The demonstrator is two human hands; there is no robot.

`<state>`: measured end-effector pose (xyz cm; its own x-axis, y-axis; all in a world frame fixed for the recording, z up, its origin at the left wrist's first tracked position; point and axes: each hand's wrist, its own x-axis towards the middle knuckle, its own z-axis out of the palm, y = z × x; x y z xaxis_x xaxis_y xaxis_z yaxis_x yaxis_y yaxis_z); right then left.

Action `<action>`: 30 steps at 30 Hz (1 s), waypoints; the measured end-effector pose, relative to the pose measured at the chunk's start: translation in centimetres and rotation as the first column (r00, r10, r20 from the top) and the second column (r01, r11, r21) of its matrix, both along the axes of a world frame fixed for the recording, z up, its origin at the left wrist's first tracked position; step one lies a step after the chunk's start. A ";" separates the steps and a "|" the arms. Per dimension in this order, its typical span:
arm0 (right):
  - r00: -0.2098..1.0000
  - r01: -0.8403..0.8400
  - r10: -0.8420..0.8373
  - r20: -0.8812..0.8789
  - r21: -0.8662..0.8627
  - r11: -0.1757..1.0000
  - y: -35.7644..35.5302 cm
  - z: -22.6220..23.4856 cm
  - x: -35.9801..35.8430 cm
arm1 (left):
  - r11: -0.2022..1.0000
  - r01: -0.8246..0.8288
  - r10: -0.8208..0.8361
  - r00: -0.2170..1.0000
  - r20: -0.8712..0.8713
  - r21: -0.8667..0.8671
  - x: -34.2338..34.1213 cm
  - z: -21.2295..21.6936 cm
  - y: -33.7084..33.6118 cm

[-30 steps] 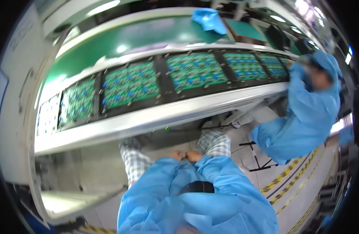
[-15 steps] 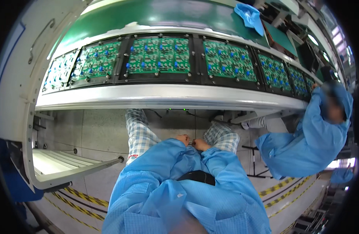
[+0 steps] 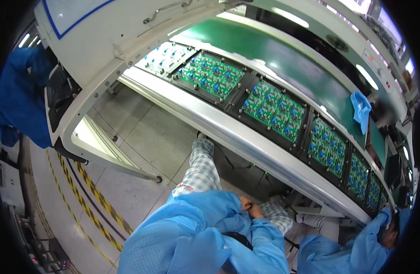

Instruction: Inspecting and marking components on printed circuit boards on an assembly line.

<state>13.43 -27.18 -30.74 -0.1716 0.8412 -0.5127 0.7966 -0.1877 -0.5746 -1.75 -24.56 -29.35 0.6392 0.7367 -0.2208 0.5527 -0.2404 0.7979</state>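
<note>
Close together in my lap are my left hand point(image 3: 244, 202) and my right hand point(image 3: 255, 211), fingers curled in toward each other. A small dark spot shows between them, too small to name. Both sleeves are light blue, and my legs wear checked trousers point(image 3: 204, 165). Beyond my knees, clear of both hands, a row of green circuit boards point(image 3: 211, 75) with blue parts lies in black carrier frames point(image 3: 231, 104) along a metal-edged line point(image 3: 228, 119).
A co-worker in a blue smock point(image 3: 356, 249) sits at the right, a hand at the line's far end. A blue cap point(image 3: 360, 109) lies on the green surface point(image 3: 283, 59). At left stand a white machine housing point(image 3: 93, 41) and, on the floor, yellow-black striped tape point(image 3: 89, 194).
My view has swung left and tilted, so the line now slants down to the right and more of the left side shows. My hands stay together in my lap.
</note>
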 end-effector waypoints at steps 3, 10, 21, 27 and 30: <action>0.999 -0.044 0.045 -0.010 0.064 0.997 -1.0 1.3 -1.4 | 0.989 -0.059 0.069 0.995 -0.068 0.134 -0.3 -1.8 -1.4; 0.996 -0.056 0.064 -0.069 0.111 0.992 -3.2 3.1 -0.9 | 0.994 -0.037 0.046 0.995 -0.094 0.098 -1.4 4.8 -3.5; 0.947 -0.104 0.117 0.299 -0.057 0.993 -6.0 0.0 1.9 | 0.927 -0.359 0.348 0.931 0.112 0.107 -1.2 2.9 -4.6; 0.920 -0.010 0.081 0.383 -0.183 0.983 -6.0 0.2 2.1 | 0.919 -0.359 0.364 0.932 0.002 0.165 0.3 -5.3 -4.1; 0.948 -0.041 0.118 0.295 -0.255 0.966 -4.3 -0.7 2.8 | 0.894 -0.444 0.448 0.886 -0.118 0.062 0.6 -6.5 -2.5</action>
<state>16.27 -31.53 -31.45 -0.0356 0.6745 -0.7375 0.9441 -0.2193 -0.2462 -1.16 -27.11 -35.88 0.2101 0.9455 -0.2486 0.7033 0.0305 0.7103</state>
